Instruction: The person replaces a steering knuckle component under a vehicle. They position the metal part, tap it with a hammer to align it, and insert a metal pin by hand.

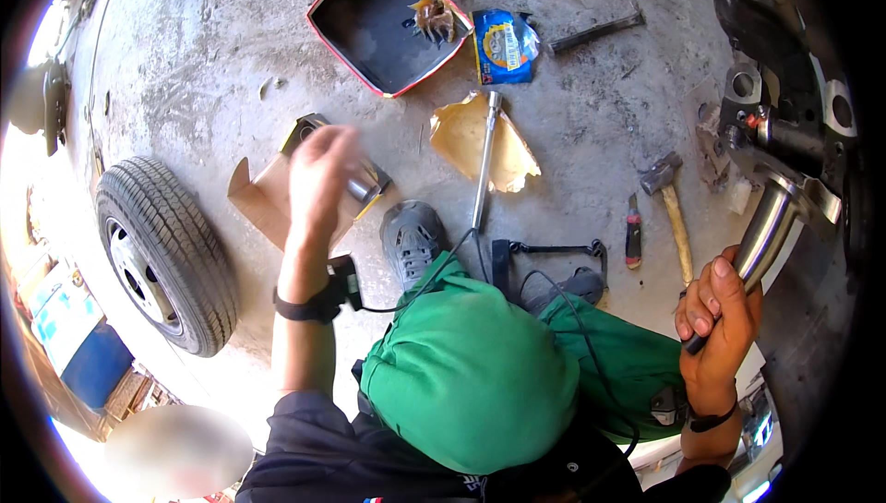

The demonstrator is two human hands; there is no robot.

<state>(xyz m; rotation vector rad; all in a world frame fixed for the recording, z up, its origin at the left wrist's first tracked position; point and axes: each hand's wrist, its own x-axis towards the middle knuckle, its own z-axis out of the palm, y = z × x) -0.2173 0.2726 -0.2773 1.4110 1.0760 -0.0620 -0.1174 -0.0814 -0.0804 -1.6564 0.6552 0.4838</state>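
Note:
My left hand (323, 175), smeared by motion, is over an opened cardboard box (263, 194). Its fingers are too blurred to read. A shiny metal cylinder (363, 187) and a dark ring-shaped part (300, 134) lie in or beside that box, partly behind the hand. At the right, my right hand (720, 314) is closed around the lower part of a shiny metal shaft (769, 231). The shaft's dark end sticks out below my fingers. Its upper end meets a bracket on dark vehicle parts (794, 125); whether it is fixed there I cannot tell.
A wheel with tyre (171, 254) stands left. On the concrete lie a red-rimmed black tray (369, 32) holding brown grease, a blue packet (506, 49), a dark bar (595, 32), a long-handled socket wrench (486, 157) on tan paper (519, 157), a utility knife (633, 235) and a hammer (676, 217).

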